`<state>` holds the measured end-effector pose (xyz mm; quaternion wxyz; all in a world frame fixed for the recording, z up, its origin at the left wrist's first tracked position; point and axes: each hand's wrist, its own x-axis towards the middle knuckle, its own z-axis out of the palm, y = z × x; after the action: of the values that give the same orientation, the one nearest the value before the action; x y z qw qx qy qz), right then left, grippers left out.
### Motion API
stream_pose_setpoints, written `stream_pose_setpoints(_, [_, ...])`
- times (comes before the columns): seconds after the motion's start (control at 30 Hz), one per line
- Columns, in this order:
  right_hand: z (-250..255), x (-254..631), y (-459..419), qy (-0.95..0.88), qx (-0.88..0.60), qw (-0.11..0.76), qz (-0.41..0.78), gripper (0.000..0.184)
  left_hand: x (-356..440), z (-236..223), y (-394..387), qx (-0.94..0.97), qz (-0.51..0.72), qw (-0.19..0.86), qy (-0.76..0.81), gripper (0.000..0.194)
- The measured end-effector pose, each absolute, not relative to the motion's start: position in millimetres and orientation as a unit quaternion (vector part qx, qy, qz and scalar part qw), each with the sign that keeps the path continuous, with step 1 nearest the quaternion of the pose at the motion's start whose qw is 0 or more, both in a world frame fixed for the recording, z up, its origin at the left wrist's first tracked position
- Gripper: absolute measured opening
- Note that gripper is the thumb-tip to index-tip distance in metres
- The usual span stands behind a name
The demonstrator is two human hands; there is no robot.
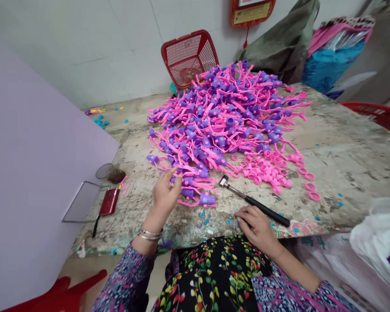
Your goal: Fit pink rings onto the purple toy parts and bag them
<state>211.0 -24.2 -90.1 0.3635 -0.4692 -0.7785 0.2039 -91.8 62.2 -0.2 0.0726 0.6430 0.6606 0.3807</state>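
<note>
My left grip [165,195] is half-curled at the near edge of the heap of pink-and-purple plastic pieces [214,117], its fingertips at the pieces; I cannot tell whether it is pinching one. My right grip [256,227] lies released on the tabletop [344,160], just beside the black handle of a small hammer [256,201]. The hammer's metal head points toward loose pink rings [266,167] by the heap. A red phone [109,201] lies left of my left grip, and a tilted red basket [189,58] stands beyond the heap.
</note>
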Motion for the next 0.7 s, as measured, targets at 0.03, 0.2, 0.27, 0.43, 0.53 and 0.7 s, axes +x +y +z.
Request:
stream_pose_setpoints(0.03, [-89.5,210.9,-24.4,-0.778,-0.47,0.363,0.204,0.017,-85.6,1.1,71.3,0.665,0.381,0.057,0.64,0.034])
stream_pose_setpoints(0.2, [-87.5,210.9,-25.0,-0.777,-0.474,0.359,0.207,0.016,-45.2,13.7,109.0,0.771,0.34,0.019,0.537,0.035])
stream_pose_setpoints(0.27, [-87.3,210.9,-25.1,-0.779,-0.471,0.36,0.205,0.016,-33.9,21.5,124.0,0.804,0.284,-0.005,0.522,0.041])
stream_pose_setpoints(0.43, [-88.7,211.1,-24.6,-0.784,-0.465,0.36,0.198,0.017,-22.8,37.1,154.4,0.87,0.14,-0.07,0.468,0.038])
stream_pose_setpoints(0.53, [-90.4,211.2,-24.1,-0.782,-0.467,0.363,0.195,0.016,-23.0,36.1,159.5,0.9,0.075,-0.088,0.419,0.024])
stream_pose_setpoints(0.7, [-91.0,211.0,-23.6,-0.784,-0.467,0.363,0.188,0.016,-43.5,21.0,150.8,0.908,0.115,-0.03,0.401,0.021])
